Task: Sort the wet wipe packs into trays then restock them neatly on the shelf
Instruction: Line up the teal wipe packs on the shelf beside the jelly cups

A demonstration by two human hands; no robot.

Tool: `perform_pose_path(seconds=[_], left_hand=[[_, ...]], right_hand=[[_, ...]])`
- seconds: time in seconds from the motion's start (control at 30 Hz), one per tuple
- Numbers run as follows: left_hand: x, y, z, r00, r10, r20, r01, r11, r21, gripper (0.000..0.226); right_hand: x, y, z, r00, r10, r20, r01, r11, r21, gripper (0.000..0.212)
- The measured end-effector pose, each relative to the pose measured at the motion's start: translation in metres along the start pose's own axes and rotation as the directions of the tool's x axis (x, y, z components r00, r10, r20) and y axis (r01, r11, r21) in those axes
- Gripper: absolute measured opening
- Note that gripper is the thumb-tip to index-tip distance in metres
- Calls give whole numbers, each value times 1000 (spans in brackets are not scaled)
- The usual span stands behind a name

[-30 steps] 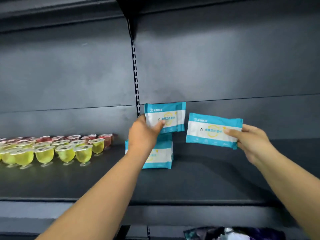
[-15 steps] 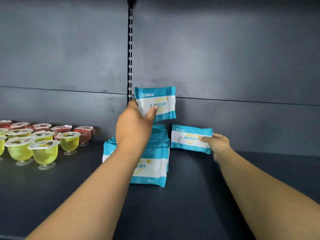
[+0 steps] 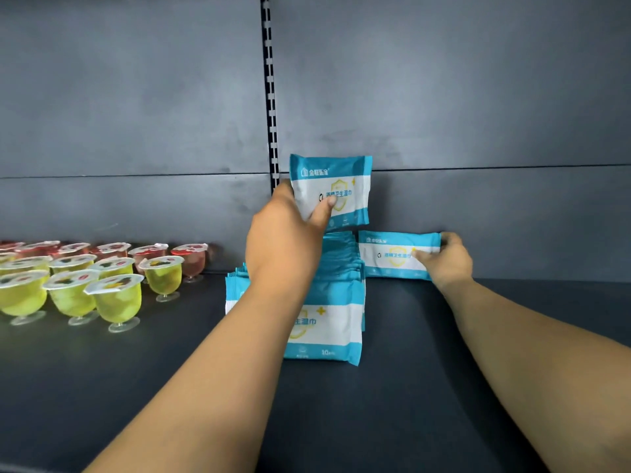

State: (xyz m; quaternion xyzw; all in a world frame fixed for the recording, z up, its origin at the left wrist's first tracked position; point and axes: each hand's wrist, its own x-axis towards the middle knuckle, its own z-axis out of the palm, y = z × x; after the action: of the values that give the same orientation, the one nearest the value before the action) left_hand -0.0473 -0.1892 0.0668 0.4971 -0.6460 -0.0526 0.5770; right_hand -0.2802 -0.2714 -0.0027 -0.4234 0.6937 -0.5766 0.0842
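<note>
I am well into the restocking: a row of blue-and-white soft plastic wet wipe packs (image 3: 324,322) already stands upright at the centre of the dark grey metal shelf (image 3: 426,397), running back toward the rear wall. My left hand (image 3: 283,240) has its grip closed on one more blue-and-white pack (image 3: 336,186), thumb across its front, held up above the back of that row. My right hand (image 3: 449,261) pinches the right end of another pack (image 3: 392,256), standing on its long edge at the rear wall just right of the row, seemingly starting a second row. No trays show here, so I judge sorting finished. Both packs still need releasing. The clear plastic jelly cups (image 3: 112,291) at centre left stand apart from the packs.
</note>
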Motion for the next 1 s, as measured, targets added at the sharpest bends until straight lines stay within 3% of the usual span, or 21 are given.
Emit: perform_pose_path(seconds=[0.17, 0.23, 0.3, 0.33, 0.4, 0.43, 0.5, 0.53, 0.63, 0.77, 0.87, 1.0], left_hand=[[-1, 0, -1, 1000, 8, 10, -8, 1000, -2, 40], [-1, 0, -1, 1000, 3, 17, -3, 1000, -17, 41], [-2, 1, -1, 1000, -2, 23, 3, 999, -35, 41], [-2, 3, -2, 1000, 1, 27, 0, 999, -45, 42], [-4, 7, -4, 998, 34, 49, -31, 998, -62, 45], [-6, 10, -4, 996, 64, 61, -60, 996, -66, 47], [-11, 13, -4, 989, 128, 75, -121, 988, -91, 49], [-14, 16, -5, 985, 153, 74, -143, 982, -122, 51], [-19, 21, -6, 980, 183, 73, -171, 975, -143, 55], [-18, 20, 0, 934, 282, 219, -274, 960, -66, 44], [-12, 11, 2, 882, 308, 357, -337, 941, 19, 47], [-9, 4, -2, 773, 236, 588, -420, 886, 197, 58]], right_hand=[[-6, 0, 0, 999, 28, 32, -26, 997, -67, 61], [-11, -5, -3, 999, 33, -33, -34, 998, -55, 59], [-16, -22, -10, 989, 26, -148, -18, 998, 59, 50], [-18, -37, -15, 986, 29, -164, 5, 980, 199, 39], [-29, -80, -30, 1000, 24, 12, -27, 832, 554, 17], [-39, -100, -40, 985, -38, 168, -78, 772, 631, 21], [-57, -128, -59, 864, -186, 468, -177, 757, 628, 37], [-65, -134, -69, 795, -253, 552, -189, 760, 621, 43], [-78, -131, -94, 710, -405, 576, -82, 765, 638, 32], [-68, -108, -117, 820, -336, 463, -8, 803, 596, 19], [-49, -80, -119, 934, -167, 315, -73, 776, 626, 15], [-34, -44, -95, 954, 55, 296, -193, 868, 458, 13]])
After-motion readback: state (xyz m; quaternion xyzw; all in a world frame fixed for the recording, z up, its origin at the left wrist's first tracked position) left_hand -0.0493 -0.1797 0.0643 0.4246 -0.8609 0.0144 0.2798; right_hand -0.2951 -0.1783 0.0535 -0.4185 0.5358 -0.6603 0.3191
